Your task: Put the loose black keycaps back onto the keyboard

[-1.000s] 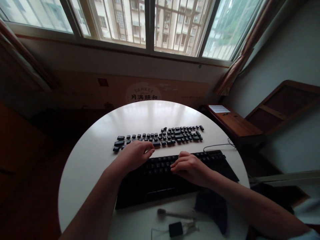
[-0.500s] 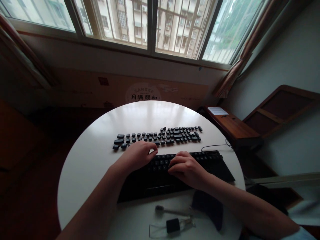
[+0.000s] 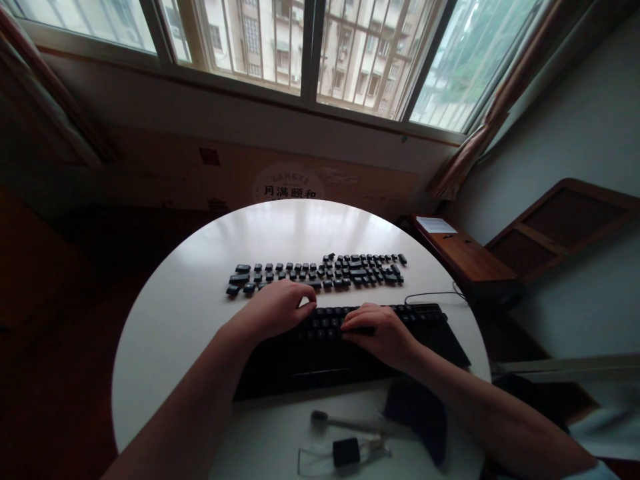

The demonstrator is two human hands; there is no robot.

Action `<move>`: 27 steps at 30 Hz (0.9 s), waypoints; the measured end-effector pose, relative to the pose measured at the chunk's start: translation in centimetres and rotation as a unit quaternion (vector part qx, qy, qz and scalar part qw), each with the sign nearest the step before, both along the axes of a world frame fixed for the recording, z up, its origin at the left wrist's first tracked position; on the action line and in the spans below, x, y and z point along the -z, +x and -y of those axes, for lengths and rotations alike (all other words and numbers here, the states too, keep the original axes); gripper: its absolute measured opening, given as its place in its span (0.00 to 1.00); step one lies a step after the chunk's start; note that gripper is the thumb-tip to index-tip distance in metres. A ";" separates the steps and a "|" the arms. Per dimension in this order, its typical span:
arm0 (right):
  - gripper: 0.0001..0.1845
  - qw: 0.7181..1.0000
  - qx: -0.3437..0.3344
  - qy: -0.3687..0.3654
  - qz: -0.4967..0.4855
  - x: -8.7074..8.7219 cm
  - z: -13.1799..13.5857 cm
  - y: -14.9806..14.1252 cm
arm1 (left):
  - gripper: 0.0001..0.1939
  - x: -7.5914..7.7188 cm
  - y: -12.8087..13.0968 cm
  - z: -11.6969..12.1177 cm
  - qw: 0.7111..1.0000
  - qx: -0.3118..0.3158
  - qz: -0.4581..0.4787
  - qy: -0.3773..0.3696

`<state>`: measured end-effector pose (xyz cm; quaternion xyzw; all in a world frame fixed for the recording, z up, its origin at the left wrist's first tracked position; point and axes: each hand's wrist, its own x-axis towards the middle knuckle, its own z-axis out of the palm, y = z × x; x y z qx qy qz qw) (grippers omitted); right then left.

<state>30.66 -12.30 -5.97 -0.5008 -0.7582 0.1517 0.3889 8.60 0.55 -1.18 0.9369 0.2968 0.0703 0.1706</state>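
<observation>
A black keyboard (image 3: 300,373) lies on the round white table, with keys in place across its middle and right. My left hand (image 3: 280,305) is over its upper left end, fingers curled. Thumb and forefinger bend toward each other in a pinch; whatever is between their tips is too dark to see. Over the middle keys, my right hand (image 3: 380,330) has its fingers drawn together and the thumb below them. Its fingertips touch the key area, and anything they pinch is hidden. Behind the keyboard, loose black keycaps (image 3: 357,273) lie in rows; my left hand covers some.
Near the front of the white table (image 3: 160,353) lie a brush (image 3: 345,421), a wire tool with a black block (image 3: 346,453) and a dark cloth-like item (image 3: 425,420). A cable (image 3: 430,293) runs off the back right. A wooden stand (image 3: 465,257) is beyond.
My right hand has shifted slightly right and flattened over the keys. My left hand keeps almost the same pose. The whole view has tilted a little.
</observation>
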 end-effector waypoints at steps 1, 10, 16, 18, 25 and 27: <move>0.05 1.000 -0.004 0.000 0.010 0.0 0.0 0.0 | 0.10 0.0 0.0 0.0 1.000 0.002 0.001 -0.002; 0.08 0.991 -0.059 -0.003 0.117 -1.4 0.2 -0.5 | 0.12 0.5 0.1 0.0 1.000 0.016 -0.013 0.004; 0.05 0.973 0.001 0.008 0.229 -3.0 0.6 -1.1 | 0.13 0.4 0.2 0.1 1.000 0.010 -0.020 0.006; 0.03 0.969 0.007 -0.005 0.246 -3.5 1.0 -0.9 | 0.13 0.3 0.1 0.2 1.000 0.010 -0.022 0.008; 0.10 0.976 -0.022 0.064 0.207 -5.7 -4.6 1.7 | 0.12 0.6 -0.1 0.0 1.000 0.018 -0.014 0.018; 0.10 0.976 0.020 0.086 0.197 -6.2 -8.9 2.8 | 0.11 0.5 -0.2 0.0 0.999 0.020 -0.019 0.015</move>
